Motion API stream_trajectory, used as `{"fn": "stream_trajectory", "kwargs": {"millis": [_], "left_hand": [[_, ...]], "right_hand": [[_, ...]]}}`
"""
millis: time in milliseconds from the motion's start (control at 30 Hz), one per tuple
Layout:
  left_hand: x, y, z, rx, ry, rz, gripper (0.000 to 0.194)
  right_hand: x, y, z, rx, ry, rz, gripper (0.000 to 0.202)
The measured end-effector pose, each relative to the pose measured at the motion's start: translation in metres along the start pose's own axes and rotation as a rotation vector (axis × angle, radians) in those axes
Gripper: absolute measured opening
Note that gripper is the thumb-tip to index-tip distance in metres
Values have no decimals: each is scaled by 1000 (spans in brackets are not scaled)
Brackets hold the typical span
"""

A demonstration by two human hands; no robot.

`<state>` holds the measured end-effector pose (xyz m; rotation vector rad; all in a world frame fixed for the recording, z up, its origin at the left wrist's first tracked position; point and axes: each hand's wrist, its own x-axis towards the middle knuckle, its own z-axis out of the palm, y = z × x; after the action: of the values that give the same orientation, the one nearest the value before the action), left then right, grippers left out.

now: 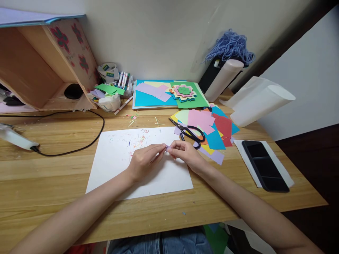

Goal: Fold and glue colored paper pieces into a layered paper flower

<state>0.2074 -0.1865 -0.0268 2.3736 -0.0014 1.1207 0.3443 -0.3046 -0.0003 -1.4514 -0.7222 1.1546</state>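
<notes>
My left hand (147, 158) and my right hand (186, 153) meet over a white paper sheet (111, 169), fingertips pinched together. Between them is a small piece of purple paper (167, 148), mostly hidden by the fingers. Bits of coloured scrap are scattered on the sheet just beyond my left hand. Black-handled scissors (189, 132) lie right behind my right hand, their blades pointing to the back left. They rest on a pile of coloured paper pieces (202, 120) in pink, blue, red, yellow and purple.
At the back, a layered paper flower (183, 91) lies on green paper. Left of it stand a tub of scraps (108, 102) and several markers (123, 80). A phone (265, 165) lies at right, near a white paper roll (261, 106). A black cable (99, 137) curves across the left.
</notes>
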Motion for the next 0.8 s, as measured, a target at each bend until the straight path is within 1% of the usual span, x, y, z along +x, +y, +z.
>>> {"fn": "stream_trajectory", "kwargs": {"millis": [100, 167, 433, 533, 600, 633, 733, 800], "left_hand": [[0, 1, 0, 30, 42, 22, 32], [0, 2, 1, 36, 48, 18, 33], [-2, 0, 1, 24, -20, -6, 33], [1, 3, -1, 1, -33, -42, 28], [4, 7, -3, -53, -31, -122, 22], [7, 9, -5, -98, -29, -189, 18], [13, 14, -7, -275, -42, -483, 10], [17, 14, -7, -396, -54, -695, 12]], "right_hand": [[0, 0, 0, 12, -3, -4, 16], [1, 1, 0, 16, -6, -7, 17], [1, 3, -2, -9, -29, -20, 19], [0, 2, -2, -20, -30, -22, 20], [0, 1, -1, -26, -25, -24, 21], [0, 1, -1, -30, -21, -24, 20], [0, -1, 1, -45, -14, -11, 20], [-1, -3, 2, -58, -12, -2, 21]]}}
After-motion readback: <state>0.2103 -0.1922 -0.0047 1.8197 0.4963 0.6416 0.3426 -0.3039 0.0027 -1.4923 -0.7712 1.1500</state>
